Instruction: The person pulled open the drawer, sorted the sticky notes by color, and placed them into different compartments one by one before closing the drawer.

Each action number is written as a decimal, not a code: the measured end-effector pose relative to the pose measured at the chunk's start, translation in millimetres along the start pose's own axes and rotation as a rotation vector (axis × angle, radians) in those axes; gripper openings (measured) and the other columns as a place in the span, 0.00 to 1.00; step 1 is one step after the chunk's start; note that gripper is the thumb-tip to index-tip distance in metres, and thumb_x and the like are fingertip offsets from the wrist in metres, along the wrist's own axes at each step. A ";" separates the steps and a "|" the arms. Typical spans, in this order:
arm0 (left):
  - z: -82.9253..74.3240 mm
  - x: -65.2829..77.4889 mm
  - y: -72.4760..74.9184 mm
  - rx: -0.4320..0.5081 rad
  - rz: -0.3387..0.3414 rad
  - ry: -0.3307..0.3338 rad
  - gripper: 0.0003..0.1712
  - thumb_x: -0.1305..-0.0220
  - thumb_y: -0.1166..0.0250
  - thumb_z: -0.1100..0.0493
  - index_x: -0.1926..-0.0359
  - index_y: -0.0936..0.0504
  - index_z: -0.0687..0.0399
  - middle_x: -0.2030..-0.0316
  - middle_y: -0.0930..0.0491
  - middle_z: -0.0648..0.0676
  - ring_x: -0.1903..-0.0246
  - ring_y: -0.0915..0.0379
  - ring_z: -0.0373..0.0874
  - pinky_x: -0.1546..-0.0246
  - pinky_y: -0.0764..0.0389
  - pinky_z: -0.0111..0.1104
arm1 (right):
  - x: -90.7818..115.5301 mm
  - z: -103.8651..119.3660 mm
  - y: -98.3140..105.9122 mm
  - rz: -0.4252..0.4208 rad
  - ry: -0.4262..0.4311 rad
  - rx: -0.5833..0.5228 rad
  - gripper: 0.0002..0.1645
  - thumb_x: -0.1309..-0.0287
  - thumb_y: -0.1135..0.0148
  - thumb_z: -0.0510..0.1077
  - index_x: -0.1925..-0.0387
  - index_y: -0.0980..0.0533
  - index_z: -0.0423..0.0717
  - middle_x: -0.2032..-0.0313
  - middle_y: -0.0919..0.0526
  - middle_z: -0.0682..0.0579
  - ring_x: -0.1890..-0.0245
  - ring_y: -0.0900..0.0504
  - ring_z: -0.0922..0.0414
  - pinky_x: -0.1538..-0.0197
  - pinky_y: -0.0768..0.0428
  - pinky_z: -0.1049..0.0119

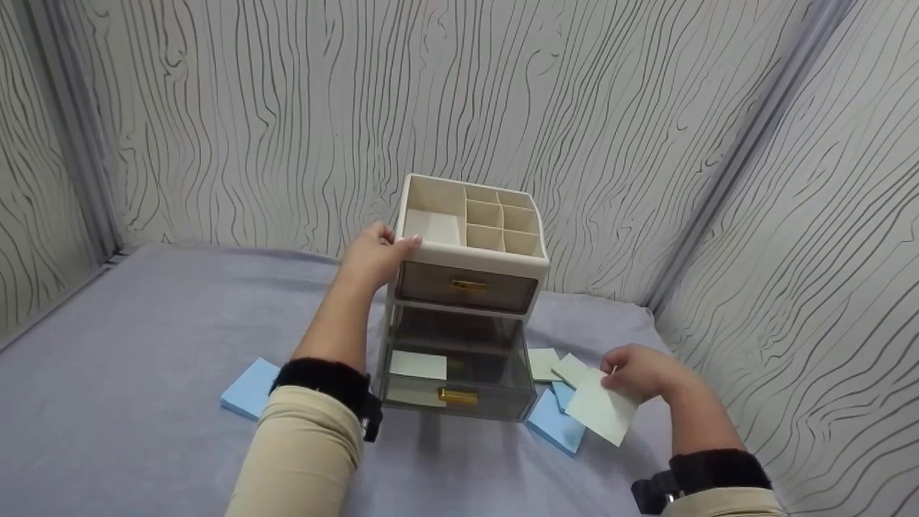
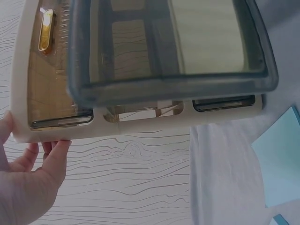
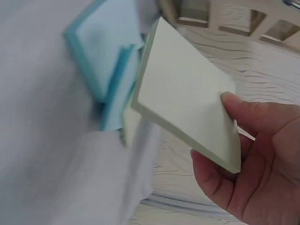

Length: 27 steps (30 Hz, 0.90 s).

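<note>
A white desktop organizer [image 1: 474, 253] with tinted drawers stands mid-table. My left hand [image 1: 377, 253] holds its upper left edge, thumb on the top rim; the left wrist view shows those fingers [image 2: 58, 161] against its side. The lower drawer [image 1: 495, 398] is pulled out and contains a pale green sticky-note pad [image 1: 418, 365]. My right hand [image 1: 639, 372] pinches another pale green sticky-note pad [image 3: 185, 89] by one corner, above the table to the right of the organizer. Beneath it lie blue pads [image 1: 556, 424] and pale green pads [image 1: 543, 364], partly overlapping.
Another blue pad [image 1: 250, 388] lies left of the organizer, partly behind my left forearm. The upper drawer [image 1: 467, 287] is closed. Divided compartments [image 1: 502, 215] form the organizer's top. Wood-patterned panels [image 1: 287, 122] surround the cloth-covered table [image 1: 179, 309].
</note>
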<state>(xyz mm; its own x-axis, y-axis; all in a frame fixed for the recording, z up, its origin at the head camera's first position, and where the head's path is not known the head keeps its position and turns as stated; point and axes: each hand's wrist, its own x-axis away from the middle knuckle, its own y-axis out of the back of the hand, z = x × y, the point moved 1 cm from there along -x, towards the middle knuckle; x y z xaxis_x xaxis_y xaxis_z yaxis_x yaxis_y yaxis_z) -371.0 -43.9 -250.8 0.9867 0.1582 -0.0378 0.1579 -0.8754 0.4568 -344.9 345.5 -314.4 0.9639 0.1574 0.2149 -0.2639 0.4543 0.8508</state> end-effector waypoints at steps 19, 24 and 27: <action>0.7 -0.5 2.2 0.033 -0.001 -0.024 0.21 0.41 0.41 0.42 0.62 0.33 0.54 0.59 0.28 0.57 0.61 0.33 0.49 0.62 0.29 0.36 | 7.8 98.9 37.8 -0.041 0.262 -0.143 0.10 0.44 0.40 0.43 0.63 0.24 0.40 0.70 0.22 0.50 0.73 0.25 0.57 0.70 0.24 0.65; 0.9 -0.5 1.9 0.038 0.011 -0.007 0.22 0.41 0.41 0.42 0.61 0.33 0.54 0.57 0.28 0.57 0.59 0.33 0.50 0.58 0.29 0.39 | -0.5 123.2 20.4 -0.095 0.366 -0.177 0.08 0.41 0.45 0.39 0.62 0.25 0.38 0.69 0.23 0.49 0.71 0.25 0.57 0.68 0.25 0.65; -0.1 -0.8 1.3 0.039 0.011 -0.006 0.22 0.41 0.41 0.41 0.61 0.33 0.54 0.57 0.28 0.57 0.58 0.33 0.50 0.57 0.29 0.40 | -5.7 137.8 8.2 -0.163 0.442 -0.154 0.06 0.41 0.46 0.36 0.63 0.24 0.38 0.69 0.23 0.48 0.71 0.26 0.57 0.68 0.25 0.65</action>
<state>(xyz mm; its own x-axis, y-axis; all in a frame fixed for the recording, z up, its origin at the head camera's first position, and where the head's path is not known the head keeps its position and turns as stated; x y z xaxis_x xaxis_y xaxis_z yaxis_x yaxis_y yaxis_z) -371.6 -45.1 -250.2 0.9886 0.1453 -0.0385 0.1479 -0.8941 0.4227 -347.6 227.5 -242.6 0.8940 0.4155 -0.1674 -0.1455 0.6228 0.7687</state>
